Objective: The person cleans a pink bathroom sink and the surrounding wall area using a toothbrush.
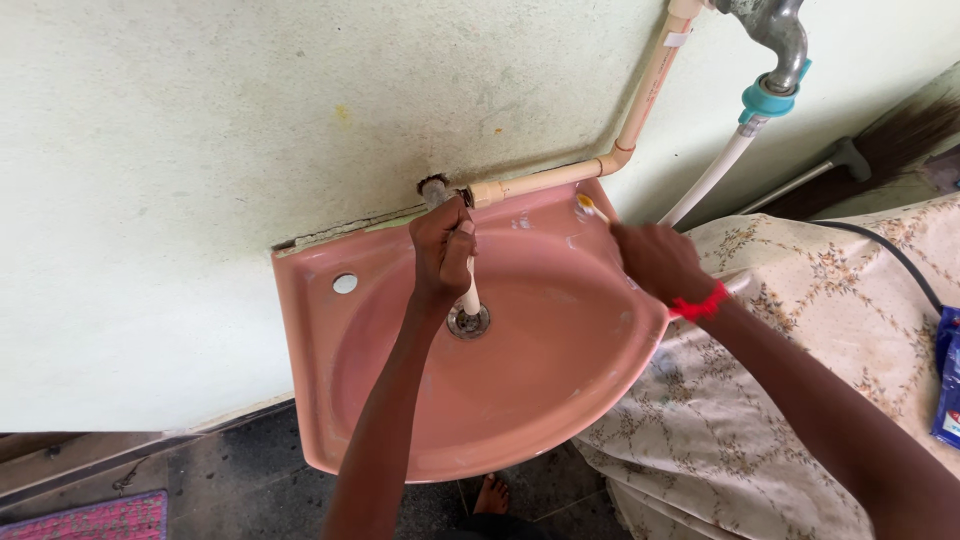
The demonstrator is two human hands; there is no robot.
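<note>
Nearest the camera, the person's two forearms reach forward over a pink washbasin (380, 400) fixed to a pale green wall (200, 150), with a bare foot (490, 493) showing on the dark floor below its front rim. The left hand (442, 252) is closed around a short cream pipe (469, 298) that stands upright in the bowl, its lower end sitting in the metal drain (468, 321) and its upper end hidden inside the fist, just under the metal fitting (436, 188) that comes out of the wall. The right hand (655, 260), with a red band (700, 303) at the wrist, has its fingers pressed together around a thin stick-like tool (590, 208) whose yellowish tip rests on the back right rim of the basin; what the tool is cannot be told. To the right of the basin a flowered cloth (800, 400) covers something bulky, and a black cable (900, 260) runs across it toward a blue packet (948, 380) at the edge. Farther back, a cream pipe run (560, 178) leaves the wall fitting, turns at an elbow and climbs the wall toward a metal tap (775, 35), from which a white hose (715, 175) with a blue-green coupling hangs. Judging by this, the supply pipe looks already joined along the wall, while the short upright piece is held in place by hand and seems not yet fixed; whether any glue or sealant is already on it cannot be seen.
</note>
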